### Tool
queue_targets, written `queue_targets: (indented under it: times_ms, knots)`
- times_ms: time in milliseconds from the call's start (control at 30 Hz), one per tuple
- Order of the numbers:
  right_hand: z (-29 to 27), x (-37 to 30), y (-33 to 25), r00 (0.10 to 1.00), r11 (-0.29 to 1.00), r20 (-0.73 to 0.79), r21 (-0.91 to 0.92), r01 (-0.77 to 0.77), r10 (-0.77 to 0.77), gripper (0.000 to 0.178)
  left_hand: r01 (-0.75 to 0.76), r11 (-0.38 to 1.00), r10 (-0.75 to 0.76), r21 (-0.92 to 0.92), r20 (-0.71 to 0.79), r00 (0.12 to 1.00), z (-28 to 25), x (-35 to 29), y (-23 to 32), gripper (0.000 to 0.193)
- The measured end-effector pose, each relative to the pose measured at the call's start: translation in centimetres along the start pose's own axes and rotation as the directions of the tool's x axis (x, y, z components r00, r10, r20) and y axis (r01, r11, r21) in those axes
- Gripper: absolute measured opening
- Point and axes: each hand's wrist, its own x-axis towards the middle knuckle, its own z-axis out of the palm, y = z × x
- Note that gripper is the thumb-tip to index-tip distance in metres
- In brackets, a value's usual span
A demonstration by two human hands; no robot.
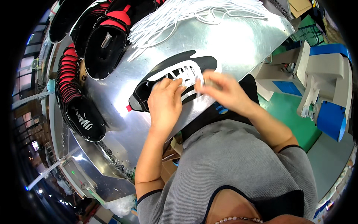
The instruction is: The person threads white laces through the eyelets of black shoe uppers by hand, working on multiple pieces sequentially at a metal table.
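Note:
A black and white shoe upper lies flat on the metal table, with a red tab at its heel end. White shoelace crosses its eyelet opening in several rows. My left hand is closed at the near side of that opening, thumb and fingers pinching the upper beside the lace. To the right of it, my right hand is smeared by motion, its fingers drawn together around a white lace end just off the upper's near edge. The exact fingertip grip of each hand is partly hidden.
A large bundle of loose white laces spreads along the table's far side. Stacked black and red shoe uppers fill the left; more uppers lie beyond. The shiny metal table ends diagonally at right, where a beige and blue machine stands.

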Motion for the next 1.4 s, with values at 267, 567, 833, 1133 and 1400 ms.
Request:
queue_targets:
  times_ms: [267,567,833,1133,1400]
  knots:
    - [0.1,5.1,0.8,0.953,0.968,-0.194,-0.145,0.205,-0.231,0.016,0.127,0.979,-0.102,-0.16,0.154,0.983,-0.9,0.9,-0.4,0.027]
    - [0.2,3.8,0.6,0.961,0.999,-0.274,0.001,0.036,-0.035,0.022,0.109,0.991,-0.106,-0.072,0.046,0.993,0.5,1.1,-0.4,0.024]
    - [0.1,-1.3,0.8,0.999,0.965,-0.046,-0.261,-0.032,0.02,0.014,0.063,0.995,-0.06,-0.073,0.035,0.998,0.3,1.0,-0.5,0.024]
    - [0.2,-0.4,2.0,0.994,0.879,-0.072,-0.475,0.033,-0.077,0.014,-0.04,0.995,0.036,-0.097,-0.047,0.998,1.8,1.2,-0.4,0.019]
    - [0.7,1.0,5.4,1.0,0.855,-0.011,-0.519,-0.003,-0.003,0.012,-0.264,0.951,0.203,-0.161,-0.32,0.925,4.3,-1.1,-1.3,0.01]
